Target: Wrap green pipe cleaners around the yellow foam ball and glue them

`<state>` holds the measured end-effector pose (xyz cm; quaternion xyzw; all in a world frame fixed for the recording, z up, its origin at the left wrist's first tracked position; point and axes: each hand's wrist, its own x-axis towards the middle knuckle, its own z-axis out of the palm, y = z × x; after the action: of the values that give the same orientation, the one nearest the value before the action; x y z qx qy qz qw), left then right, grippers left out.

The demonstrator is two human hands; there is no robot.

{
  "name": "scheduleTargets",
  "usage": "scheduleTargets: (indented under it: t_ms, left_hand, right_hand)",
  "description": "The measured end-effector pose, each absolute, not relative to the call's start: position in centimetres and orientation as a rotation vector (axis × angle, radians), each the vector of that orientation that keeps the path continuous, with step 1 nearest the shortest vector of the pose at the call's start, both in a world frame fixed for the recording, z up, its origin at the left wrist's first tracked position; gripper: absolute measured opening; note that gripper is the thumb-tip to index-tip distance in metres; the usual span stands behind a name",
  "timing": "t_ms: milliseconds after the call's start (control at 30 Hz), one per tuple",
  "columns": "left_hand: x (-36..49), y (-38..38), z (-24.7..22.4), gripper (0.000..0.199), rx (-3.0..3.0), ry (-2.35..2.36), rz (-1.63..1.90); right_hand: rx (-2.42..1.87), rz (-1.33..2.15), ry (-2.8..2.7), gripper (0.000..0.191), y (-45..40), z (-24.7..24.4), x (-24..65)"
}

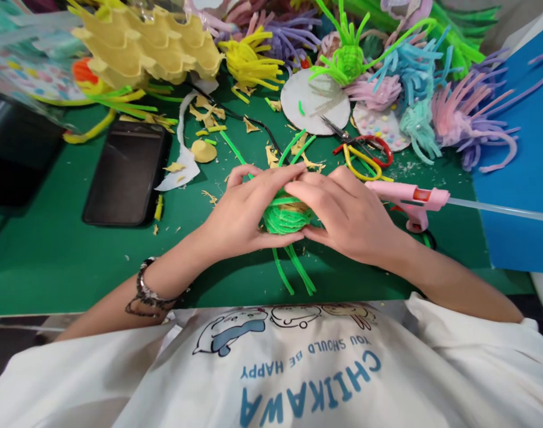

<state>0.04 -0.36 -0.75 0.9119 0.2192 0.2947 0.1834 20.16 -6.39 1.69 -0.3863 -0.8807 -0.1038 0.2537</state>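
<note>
Key relation: the bright green, fuzzy pipe-cleaner ball (pixel 288 220) sits right between left hand (pixel 235 214) and right hand (pixel 355 220), just off the near edge of the green tabletop (pixel 52 261). Both touch it, so neither is nearer. Loose strands run roughly near-far, across the left-right line of the hands: three visible out the near side, at least three out the far side. Ball's own long axis: can't tell, fingers cover too much. Grip, both sides: narrow, closed round the ball, thumbs on the near side, fingers over the far side, tips almost meeting. Tan patch shows through the wrap, right of middle. Counts: 1 black phone (pixel 125 175) to the left; 1 pair of scissors with red and yellow handles (pixel 358 148), far-right of the ball, blades pointing far-left; 1 pink plastic glue gun (pixel 400 193) just beside the right hand, 1 clear glue stick (pixel 498 208) out its back toward the right; 1 yellow egg-carton piece (pixel 150 44) far left; 1 plain white disc (pixel 313 104) and 1 speckled disc (pixel 382 126), far right; 1 small tan disc (pixel 204 151). Far-side bundles: 1 yellow strand bundle (pixel 248 59), 1 spiky green bundle (pixel 348 59); pink, blue and purple ones overlap, no safe count. Tan scraps scattered, too many to count cleanly.
</note>
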Motion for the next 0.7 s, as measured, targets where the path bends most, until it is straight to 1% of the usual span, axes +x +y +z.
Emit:
scheduleTargets:
  t_ms: [100, 233, 333, 467, 633, 700]
  left_hand:
    - [0.2, -0.5, -0.9, 0.076, 2.645, 0.603, 0.874]
    - [0.2, -0.8, -0.9, 0.072, 2.699, 0.662, 0.905]
    - [0.2, -0.9, -1.0, 0.071, 2.732, 0.661, 0.96]
    - [0.4, -0.9, -1.2, 0.07, 2.781, 0.61, 1.047]
    - [0.3, -1.0, -1.1, 0.071, 2.813, 0.554, 1.076]
    - [0.2, -1.1, -1.0, 0.071, 2.795, 0.552, 1.078]
  right_hand:
    - [-1.027, -0.281, -2.398, 0.034, -6.5, 1.8, 20.3]
    - [-0.998, -0.108, -2.415, 0.039, -6.8, 2.9, 20.8]
    - [-0.994, -0.033, -2.398, 0.033, -7.0, 3.8, 21.0]
    - [-0.982, -0.051, -2.343, 0.023, -7.2, 4.3, 21.2]
    - [-0.995, -0.009, -2.297, 0.019, -7.3, 3.8, 21.5]
    - [-1.026, 0.093, -2.239, 0.024, -7.3, 3.4, 21.3]
